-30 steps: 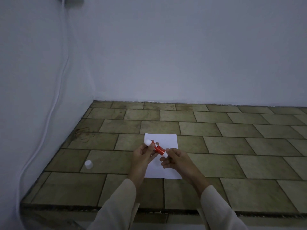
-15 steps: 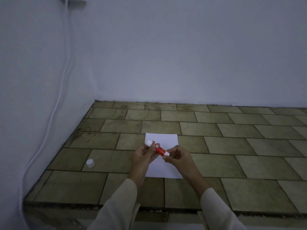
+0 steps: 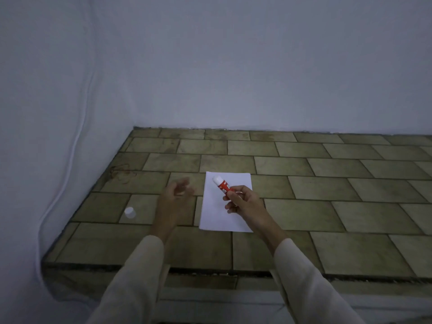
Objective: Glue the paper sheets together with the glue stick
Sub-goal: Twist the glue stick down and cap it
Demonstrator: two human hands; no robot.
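Note:
White paper sheets point(image 3: 222, 216) lie stacked on the tiled ledge in front of me. My right hand point(image 3: 245, 201) grips the lower end of a red glue stick point(image 3: 223, 185) above the paper, its white tip pointing up and to the left. To the left of the paper my left hand point(image 3: 173, 199) hovers over the tiles with fingers relaxed and holds nothing; it is blurred. The glue stick's white cap point(image 3: 130, 212) stands on a tile further left.
The tiled ledge point(image 3: 327, 183) meets white walls at the back and on the left. A white cable point(image 3: 74, 146) runs down the left wall. The ledge's front edge point(image 3: 210, 270) drops off just below my forearms.
My left hand has let go of the glue stick and moved left, away from it. My right hand now holds the stick alone, tilted more upright over the paper.

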